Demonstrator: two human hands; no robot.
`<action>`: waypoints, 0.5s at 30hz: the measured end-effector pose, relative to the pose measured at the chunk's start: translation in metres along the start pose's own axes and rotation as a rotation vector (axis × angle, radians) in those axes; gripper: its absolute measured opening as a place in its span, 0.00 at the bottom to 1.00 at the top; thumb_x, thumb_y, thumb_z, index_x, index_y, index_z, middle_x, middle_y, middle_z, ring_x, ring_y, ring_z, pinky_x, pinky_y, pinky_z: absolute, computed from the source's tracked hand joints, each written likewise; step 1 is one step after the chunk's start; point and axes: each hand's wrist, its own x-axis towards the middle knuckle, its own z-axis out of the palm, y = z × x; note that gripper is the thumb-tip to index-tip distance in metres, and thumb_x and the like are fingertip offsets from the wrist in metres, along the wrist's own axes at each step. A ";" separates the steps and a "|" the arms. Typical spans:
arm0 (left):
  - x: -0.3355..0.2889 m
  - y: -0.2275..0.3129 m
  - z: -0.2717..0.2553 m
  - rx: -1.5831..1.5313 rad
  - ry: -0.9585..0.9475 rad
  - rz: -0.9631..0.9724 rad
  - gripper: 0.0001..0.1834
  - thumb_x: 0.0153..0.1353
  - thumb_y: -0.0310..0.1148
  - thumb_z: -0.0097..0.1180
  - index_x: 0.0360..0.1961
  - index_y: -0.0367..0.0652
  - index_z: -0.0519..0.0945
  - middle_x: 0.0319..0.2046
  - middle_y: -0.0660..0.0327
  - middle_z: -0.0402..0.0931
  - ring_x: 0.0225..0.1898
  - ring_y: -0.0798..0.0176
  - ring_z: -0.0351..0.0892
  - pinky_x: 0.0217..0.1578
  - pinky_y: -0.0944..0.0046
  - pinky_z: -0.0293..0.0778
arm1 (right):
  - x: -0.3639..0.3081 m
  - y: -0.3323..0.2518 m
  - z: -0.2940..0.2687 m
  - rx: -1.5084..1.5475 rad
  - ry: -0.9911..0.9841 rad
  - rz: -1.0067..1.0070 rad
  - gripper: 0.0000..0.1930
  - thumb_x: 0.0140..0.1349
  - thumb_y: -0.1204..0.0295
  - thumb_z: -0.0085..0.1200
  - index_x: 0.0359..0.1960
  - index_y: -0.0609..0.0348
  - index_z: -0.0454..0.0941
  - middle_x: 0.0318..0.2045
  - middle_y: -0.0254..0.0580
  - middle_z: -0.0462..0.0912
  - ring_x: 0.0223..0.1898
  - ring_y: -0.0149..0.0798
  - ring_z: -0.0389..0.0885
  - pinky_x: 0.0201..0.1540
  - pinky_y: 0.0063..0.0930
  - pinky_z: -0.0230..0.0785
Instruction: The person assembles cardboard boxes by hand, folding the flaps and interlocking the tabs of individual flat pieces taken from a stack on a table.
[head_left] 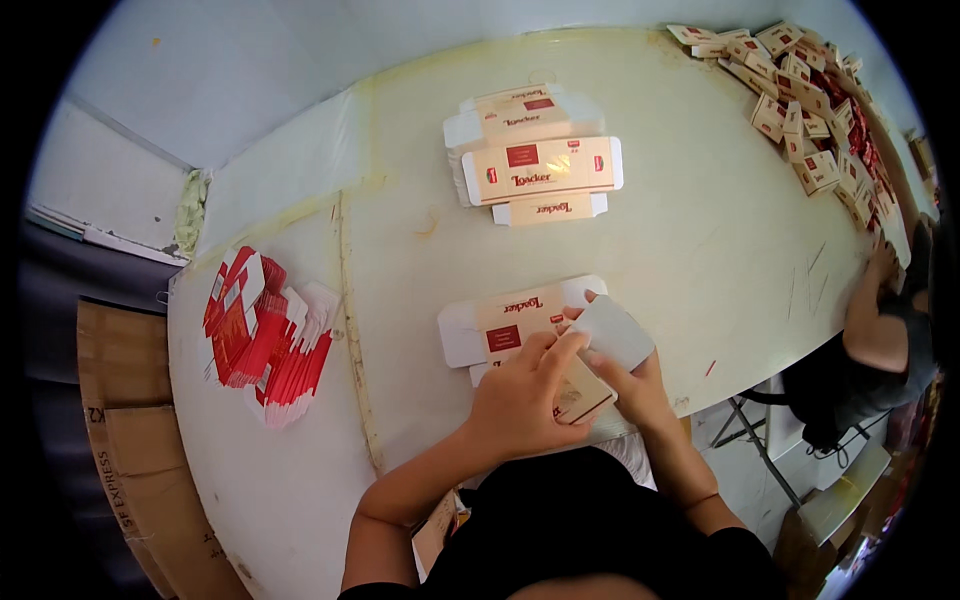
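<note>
Close to my body, both hands work on a small cream carton (585,393), partly folded, with a white end flap (614,331) standing out from it. My left hand (525,395) grips its left side, fingers pressed near the flap. From the right, my right hand (632,385) holds it with the thumb on the carton, its fingers partly behind the flap. Beneath and beyond my hands lies a flat cream carton blank (530,306) with white side tabs. Further away is a stack of flat cream carton blanks (545,180).
Red and white flat cartons (270,330) lie fanned out on the left of the table (400,250). At the far right, folded cream cartons (800,100) form a heap near another person's arm (870,320). Brown cardboard (150,460) stands beyond the table's left edge.
</note>
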 end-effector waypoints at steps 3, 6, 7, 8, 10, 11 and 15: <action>-0.001 -0.001 0.000 0.031 -0.071 -0.031 0.57 0.34 0.41 0.71 0.67 0.43 0.54 0.47 0.51 0.73 0.40 0.54 0.79 0.38 0.61 0.76 | 0.003 -0.002 -0.010 -0.330 -0.287 -0.008 0.32 0.63 0.78 0.45 0.69 0.63 0.50 0.67 0.48 0.59 0.67 0.41 0.58 0.67 0.34 0.50; -0.002 0.004 -0.001 0.027 -0.115 -0.035 0.60 0.34 0.40 0.69 0.69 0.39 0.49 0.49 0.49 0.73 0.42 0.52 0.79 0.39 0.61 0.77 | -0.003 -0.014 -0.012 -0.363 -0.443 0.050 0.35 0.64 0.74 0.45 0.71 0.63 0.43 0.71 0.51 0.48 0.71 0.45 0.47 0.69 0.36 0.42; -0.002 0.006 -0.001 0.018 -0.124 -0.031 0.61 0.34 0.40 0.69 0.69 0.38 0.48 0.50 0.49 0.73 0.43 0.51 0.79 0.39 0.60 0.77 | -0.004 -0.019 -0.011 -0.315 -0.474 0.091 0.36 0.65 0.73 0.45 0.71 0.64 0.41 0.71 0.52 0.45 0.72 0.46 0.44 0.70 0.36 0.40; -0.003 0.005 0.000 0.026 -0.124 -0.028 0.61 0.34 0.40 0.69 0.69 0.37 0.47 0.50 0.48 0.73 0.43 0.51 0.79 0.39 0.60 0.77 | -0.005 -0.017 -0.014 -0.261 -0.518 0.043 0.36 0.66 0.71 0.44 0.71 0.65 0.40 0.72 0.53 0.43 0.73 0.46 0.42 0.70 0.36 0.39; -0.001 0.003 0.002 0.050 -0.118 -0.016 0.61 0.34 0.40 0.69 0.69 0.35 0.47 0.50 0.47 0.73 0.44 0.50 0.79 0.39 0.60 0.77 | -0.004 -0.015 -0.023 -0.155 -0.607 -0.063 0.36 0.67 0.68 0.43 0.70 0.66 0.37 0.72 0.54 0.39 0.73 0.46 0.39 0.71 0.35 0.36; -0.001 0.003 0.002 0.056 -0.114 -0.018 0.61 0.34 0.40 0.69 0.68 0.34 0.47 0.51 0.46 0.72 0.44 0.50 0.78 0.39 0.60 0.77 | -0.005 -0.016 -0.021 -0.183 -0.554 -0.009 0.36 0.68 0.67 0.42 0.70 0.68 0.38 0.72 0.55 0.40 0.73 0.47 0.40 0.70 0.35 0.37; 0.001 0.005 0.001 0.065 -0.169 -0.089 0.61 0.35 0.40 0.69 0.68 0.30 0.47 0.51 0.43 0.72 0.46 0.48 0.78 0.40 0.59 0.77 | -0.009 -0.018 -0.002 -0.379 -0.382 0.055 0.34 0.68 0.66 0.39 0.70 0.69 0.40 0.69 0.60 0.50 0.71 0.51 0.49 0.69 0.34 0.43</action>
